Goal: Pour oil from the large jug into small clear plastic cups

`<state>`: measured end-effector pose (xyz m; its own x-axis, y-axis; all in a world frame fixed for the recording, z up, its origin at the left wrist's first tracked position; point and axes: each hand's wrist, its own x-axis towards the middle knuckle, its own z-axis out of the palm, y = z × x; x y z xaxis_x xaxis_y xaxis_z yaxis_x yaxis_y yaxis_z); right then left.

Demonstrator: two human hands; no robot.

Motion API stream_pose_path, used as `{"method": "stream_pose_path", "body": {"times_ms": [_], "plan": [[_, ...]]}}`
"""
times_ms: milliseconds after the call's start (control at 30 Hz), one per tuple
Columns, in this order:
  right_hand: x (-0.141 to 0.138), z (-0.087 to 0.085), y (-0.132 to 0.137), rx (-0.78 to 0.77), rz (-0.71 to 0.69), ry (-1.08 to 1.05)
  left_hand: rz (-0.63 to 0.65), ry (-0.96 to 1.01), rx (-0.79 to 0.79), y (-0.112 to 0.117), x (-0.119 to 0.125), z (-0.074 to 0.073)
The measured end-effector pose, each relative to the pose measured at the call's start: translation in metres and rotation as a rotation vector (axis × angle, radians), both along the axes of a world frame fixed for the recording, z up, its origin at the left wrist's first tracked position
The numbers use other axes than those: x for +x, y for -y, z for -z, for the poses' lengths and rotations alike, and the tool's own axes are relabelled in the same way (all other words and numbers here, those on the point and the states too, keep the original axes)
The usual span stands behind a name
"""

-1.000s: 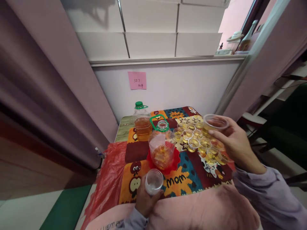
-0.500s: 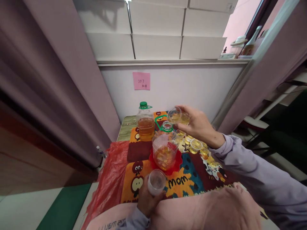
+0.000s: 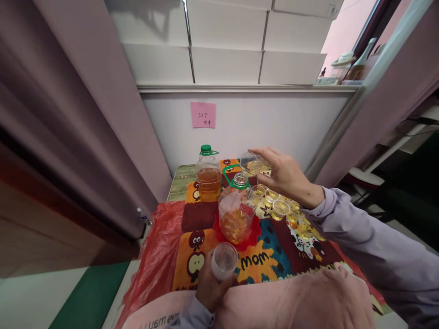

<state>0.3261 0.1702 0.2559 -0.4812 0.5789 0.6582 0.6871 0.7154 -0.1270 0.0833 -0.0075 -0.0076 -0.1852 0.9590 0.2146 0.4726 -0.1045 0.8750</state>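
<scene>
My right hand grips a clear plastic cup, tilted to the left with its rim over the mouth of an uncapped plastic jug. Yellowish liquid shows in both the cup and the lower part of the jug. The jug has a green neck ring and handle, and it stands in a red scalloped dish. Near the table's front edge, my left hand is wrapped round a stack of clear cups, which looks free of liquid.
Behind to the left stands a green-capped jug of amber liquid. Several cups with yellow liquid stand right of the open jug on the patterned tablecloth. Red plastic sheeting hangs at the left. A white panel rises behind the table.
My right hand has tipped the cup further over the jug's mouth, and less liquid shows in the cup. My left hand stays in place with the cups.
</scene>
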Motion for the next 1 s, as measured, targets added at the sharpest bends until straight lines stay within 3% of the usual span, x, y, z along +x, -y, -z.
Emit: {"method": "stream_pose_path", "body": {"times_ms": [533, 1000], "plan": [[-0.004, -0.009, -0.001, 0.071, -0.054, 0.077, 0.038, 0.029, -0.063, 0.001, 0.0, -0.003], [-0.01, -0.009, 0.002, 0.207, -0.132, 0.185, 0.036, 0.026, -0.072, 0.002, -0.001, 0.003]]}}
